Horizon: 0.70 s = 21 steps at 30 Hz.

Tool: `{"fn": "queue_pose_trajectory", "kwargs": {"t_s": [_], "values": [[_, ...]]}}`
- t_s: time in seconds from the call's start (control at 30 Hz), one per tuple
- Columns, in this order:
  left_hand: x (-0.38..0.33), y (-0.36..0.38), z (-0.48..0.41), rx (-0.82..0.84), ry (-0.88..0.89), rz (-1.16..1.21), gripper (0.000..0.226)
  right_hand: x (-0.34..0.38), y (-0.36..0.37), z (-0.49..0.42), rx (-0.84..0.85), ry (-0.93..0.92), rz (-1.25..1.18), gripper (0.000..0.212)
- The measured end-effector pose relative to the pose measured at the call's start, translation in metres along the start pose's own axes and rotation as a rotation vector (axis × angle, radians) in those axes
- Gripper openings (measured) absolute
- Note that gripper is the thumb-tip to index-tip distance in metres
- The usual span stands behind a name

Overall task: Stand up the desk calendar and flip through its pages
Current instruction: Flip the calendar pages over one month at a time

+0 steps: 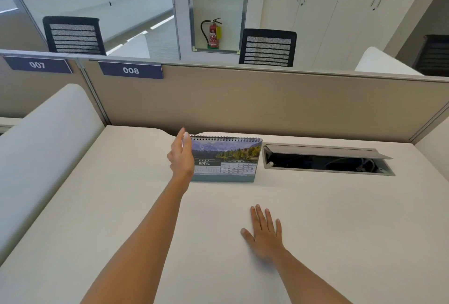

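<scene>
The desk calendar (227,160) stands upright on the white desk (121,206), near the back partition. Its front page shows a mountain lake photo and the word APRIL, with spiral binding along the top. My left hand (181,155) is raised at the calendar's left edge, fingers straight and pointing up; I cannot tell whether it touches the page corner. My right hand (264,232) lies flat on the desk, palm down, fingers spread, well in front of the calendar and holding nothing.
An open cable hatch (325,160) with a raised lid is set into the desk just right of the calendar. A beige partition (243,102) with a label 008 (131,70) runs behind. A white side divider (48,138) stands at the left.
</scene>
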State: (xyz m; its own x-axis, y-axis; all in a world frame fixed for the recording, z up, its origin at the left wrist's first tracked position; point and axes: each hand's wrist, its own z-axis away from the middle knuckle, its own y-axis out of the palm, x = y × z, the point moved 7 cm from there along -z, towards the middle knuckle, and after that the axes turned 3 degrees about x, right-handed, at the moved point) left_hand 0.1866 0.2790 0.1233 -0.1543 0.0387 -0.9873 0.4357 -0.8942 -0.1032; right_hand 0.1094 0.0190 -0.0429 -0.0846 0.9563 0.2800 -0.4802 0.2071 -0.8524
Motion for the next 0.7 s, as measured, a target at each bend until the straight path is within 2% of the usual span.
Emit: {"fn": "queue_pose_trajectory", "kwargs": {"t_s": [0.1,0.17,0.33,0.5,0.7], "values": [[0.041,-0.002,-0.001,-0.015,-0.109,0.115,0.048,-0.001,0.0,0.001,-0.01,-0.001,-0.01,0.108],[0.06,0.002,-0.001,0.036,-0.154,0.079,0.054,-0.002,0.001,0.0,-0.015,0.002,-0.013,0.107],[0.077,0.007,-0.003,0.104,-0.085,-0.086,0.057,-0.003,0.003,-0.001,-0.032,-0.002,-0.02,0.1],[0.091,0.009,-0.004,0.075,-0.099,-0.135,0.068,-0.005,0.004,-0.001,-0.029,0.006,-0.006,0.073],[0.094,0.009,-0.001,0.059,-0.093,-0.136,0.066,-0.005,0.004,-0.003,-0.033,0.005,-0.014,0.072]]}}
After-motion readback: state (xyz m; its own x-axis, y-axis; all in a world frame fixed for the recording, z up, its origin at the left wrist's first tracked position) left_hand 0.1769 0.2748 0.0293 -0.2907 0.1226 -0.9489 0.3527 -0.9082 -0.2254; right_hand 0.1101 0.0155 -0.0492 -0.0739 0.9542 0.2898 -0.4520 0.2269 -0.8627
